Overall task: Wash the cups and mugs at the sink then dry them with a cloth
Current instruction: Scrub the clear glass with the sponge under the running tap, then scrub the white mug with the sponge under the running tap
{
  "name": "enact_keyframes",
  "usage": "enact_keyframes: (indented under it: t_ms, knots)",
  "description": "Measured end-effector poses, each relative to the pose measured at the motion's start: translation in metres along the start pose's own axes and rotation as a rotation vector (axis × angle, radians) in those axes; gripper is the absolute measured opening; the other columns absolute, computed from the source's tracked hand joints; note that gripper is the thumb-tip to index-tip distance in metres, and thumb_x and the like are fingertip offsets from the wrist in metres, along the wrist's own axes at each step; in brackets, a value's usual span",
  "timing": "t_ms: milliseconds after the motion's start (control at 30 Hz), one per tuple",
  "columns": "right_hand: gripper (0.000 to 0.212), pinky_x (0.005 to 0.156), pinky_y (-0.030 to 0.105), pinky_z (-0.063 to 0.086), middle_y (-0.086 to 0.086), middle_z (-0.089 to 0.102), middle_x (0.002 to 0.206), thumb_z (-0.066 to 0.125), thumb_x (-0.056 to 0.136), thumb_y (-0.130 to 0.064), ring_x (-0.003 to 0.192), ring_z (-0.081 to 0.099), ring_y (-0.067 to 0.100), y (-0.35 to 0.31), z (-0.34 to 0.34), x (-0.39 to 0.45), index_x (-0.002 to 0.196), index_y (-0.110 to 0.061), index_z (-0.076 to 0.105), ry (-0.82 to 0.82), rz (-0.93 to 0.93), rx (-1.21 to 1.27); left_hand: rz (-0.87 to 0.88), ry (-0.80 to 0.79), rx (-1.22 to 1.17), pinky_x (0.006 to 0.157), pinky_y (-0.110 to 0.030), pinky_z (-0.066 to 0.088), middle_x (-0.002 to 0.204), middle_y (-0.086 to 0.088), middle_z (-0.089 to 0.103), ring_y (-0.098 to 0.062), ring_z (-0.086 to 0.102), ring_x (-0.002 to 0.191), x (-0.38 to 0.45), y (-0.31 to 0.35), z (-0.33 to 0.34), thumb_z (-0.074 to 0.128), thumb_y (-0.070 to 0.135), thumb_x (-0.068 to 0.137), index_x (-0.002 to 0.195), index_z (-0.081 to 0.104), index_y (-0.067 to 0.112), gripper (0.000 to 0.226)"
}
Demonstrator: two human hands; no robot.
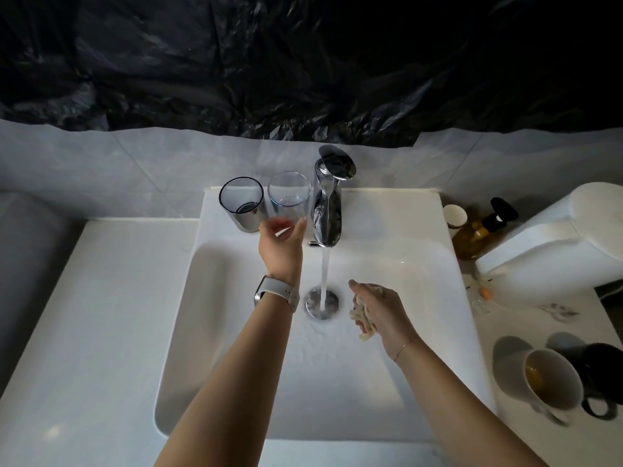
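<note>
Two glasses stand on the sink's back ledge left of the tap: a dark-rimmed glass (pixel 241 203) and a clear glass (pixel 289 193). My left hand (pixel 281 242) curls around the base of the clear glass, thumb and fingers touching it. My right hand (pixel 379 310) hangs over the white sink (pixel 215 298) to the right of the drain, shut on a crumpled beige cloth (pixel 364 320). Water runs from the chrome tap (pixel 328 203) onto the drain (pixel 322 302). A white mug (pixel 553 382) and a black mug (pixel 600 375) sit at the right on the counter.
A small paper cup (pixel 455 214) and an amber pump bottle (pixel 478 232) stand right of the tap. A white toilet tank (pixel 556 237) fills the far right. Small wrappers (pixel 485 291) lie on the right counter. The left counter (pixel 94 315) is white and flat.
</note>
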State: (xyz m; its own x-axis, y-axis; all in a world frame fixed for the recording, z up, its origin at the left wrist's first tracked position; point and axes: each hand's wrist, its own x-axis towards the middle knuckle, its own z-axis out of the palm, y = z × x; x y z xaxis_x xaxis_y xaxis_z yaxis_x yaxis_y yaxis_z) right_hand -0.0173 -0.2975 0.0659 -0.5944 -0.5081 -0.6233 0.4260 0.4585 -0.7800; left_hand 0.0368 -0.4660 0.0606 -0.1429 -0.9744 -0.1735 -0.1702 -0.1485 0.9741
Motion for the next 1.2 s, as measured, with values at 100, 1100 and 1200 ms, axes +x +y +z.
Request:
enact_keyframes:
  t_ms: [100, 1100, 1200]
  knots:
    - [0.032, 0.045, 0.022, 0.041, 0.014, 0.043, 0.062, 0.065, 0.089, -0.026, 0.044, 0.039, 0.021, 0.0, -0.003, -0.007, 0.066, -0.008, 0.052, 0.026, 0.016, 0.056, -0.029, -0.189, -0.023, 0.086, -0.031, 0.055, 0.1, 0.001, 0.07, -0.009, 0.065, 0.087, -0.01, -0.01, -0.022, 0.072, 0.013, 0.086, 0.104, 0.064, 0.01, 0.02]
    - [0.027, 0.054, 0.025, 0.047, 0.012, 0.069, 0.08, 0.059, 0.091, -0.037, 0.071, 0.066, 0.024, 0.086, -0.284, -0.138, 0.085, -0.011, 0.066, 0.493, 0.055, 0.142, 0.285, -1.039, 0.601, 0.099, -0.03, 0.046, 0.126, -0.002, 0.057, -0.019, 0.055, 0.117, -0.307, -0.037, 0.099, 0.07, 0.007, 0.082, 0.133, 0.051, 0.014, 0.055]
    - [0.03, 0.055, 0.025, 0.049, 0.014, 0.069, 0.082, 0.056, 0.093, -0.036, 0.071, 0.065, 0.022, 0.1, -0.313, -0.131, 0.089, -0.008, 0.066, 0.466, 0.089, 0.094, 0.17, -0.988, 0.582, 0.097, -0.022, 0.039, 0.129, -0.007, 0.052, -0.025, 0.049, 0.123, -0.328, -0.059, 0.133, 0.074, -0.002, 0.075, 0.138, 0.042, 0.008, 0.071]
